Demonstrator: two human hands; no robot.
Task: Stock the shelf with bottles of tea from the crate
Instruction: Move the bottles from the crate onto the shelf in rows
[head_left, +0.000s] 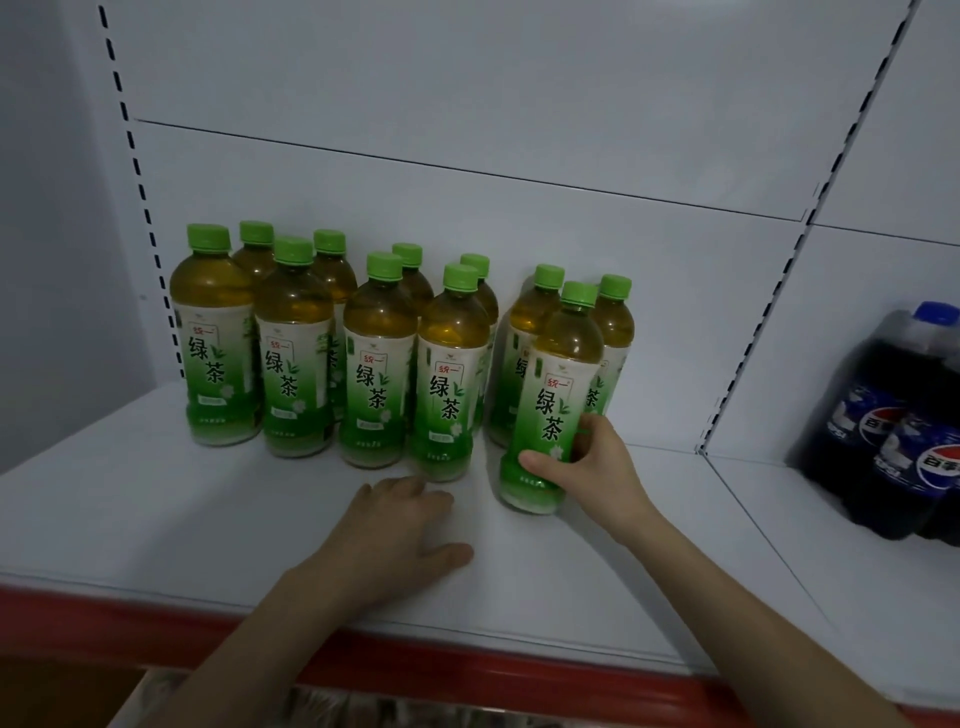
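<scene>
Glossy clear plastic tea bottles (379, 364); matt white shelf (156, 493)

Dim white back panel (467, 104) between slotted uprights (132, 156).

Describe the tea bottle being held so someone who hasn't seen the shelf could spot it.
Start at the white shelf with the red front edge. Among the green-capped tea bottles, go to the cluster nearest the dark cola bottles. It is the frontmost bottle there, tilted, and the only one gripped by the right hand.
</scene>
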